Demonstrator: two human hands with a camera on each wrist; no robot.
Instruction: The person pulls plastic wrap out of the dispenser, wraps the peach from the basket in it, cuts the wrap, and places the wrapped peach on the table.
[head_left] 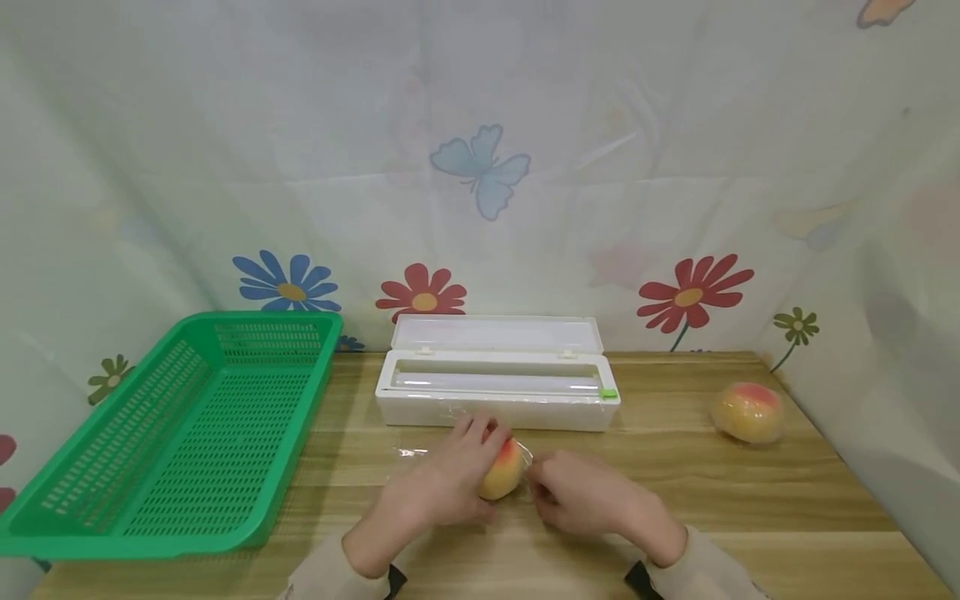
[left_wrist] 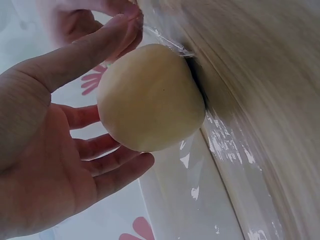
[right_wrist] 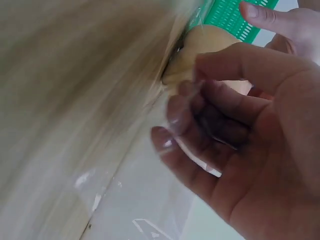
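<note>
Head view: we see the peach point(head_left: 501, 472) on the table point(head_left: 750, 508), at 6 o'clock from the dispenser point(head_left: 495, 400). Our left hand point(head_left: 442, 487) cups it, our right hand point(head_left: 585, 498) pinches the cling film point(right_wrist: 150, 200). It looks light and smooth; the film clings and tears easily, so we'd grip its edges.

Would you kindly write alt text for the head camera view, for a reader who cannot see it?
Two hands, left hand and right hand, wrap a peach in clear film on a wooden table. Behind sits an open white film dispenser, a green basket at left, a second peach at right.
</note>
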